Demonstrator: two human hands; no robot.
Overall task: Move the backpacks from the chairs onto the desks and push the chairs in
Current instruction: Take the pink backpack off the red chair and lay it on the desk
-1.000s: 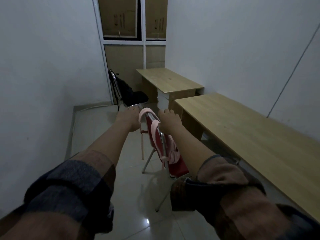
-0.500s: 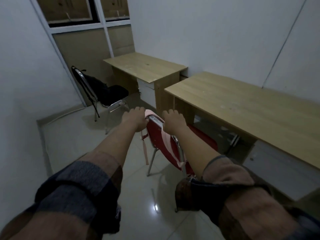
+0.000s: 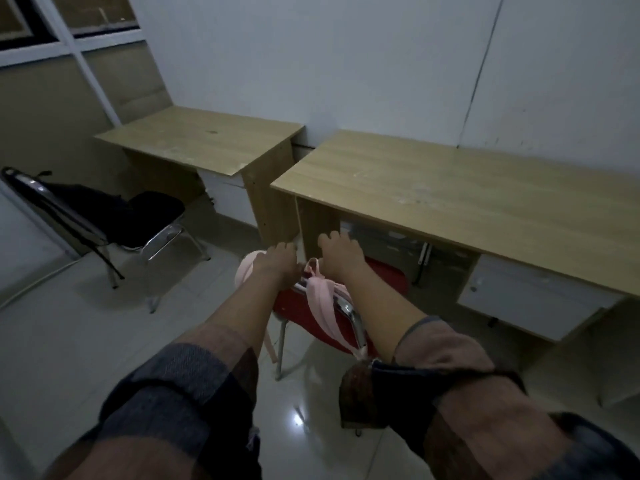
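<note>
A red chair [image 3: 388,275] with a chrome frame stands in front of the near wooden desk [image 3: 450,188], its seat partly under the desk edge. A pink backpack [image 3: 247,270] hangs at the chair's backrest, with its straps [image 3: 323,303] draped over the chrome rail. My left hand [image 3: 277,261] and my right hand [image 3: 341,254] reach over the backrest side by side, fingers curled down on the top of the backpack. A black chair [image 3: 156,233] at the left carries a black backpack [image 3: 100,213], beside the far desk [image 3: 207,140].
White walls run behind both desks, and a window frame [image 3: 69,43] fills the left corner. A white drawer unit [image 3: 526,303] sits under the near desk on the right. Glossy floor tiles [image 3: 104,341] lie open between the two chairs.
The view has swung right to face the near desk. The red chair has turned with its seat toward the desk, and both hands have reached further over the backrest onto the pink backpack.
</note>
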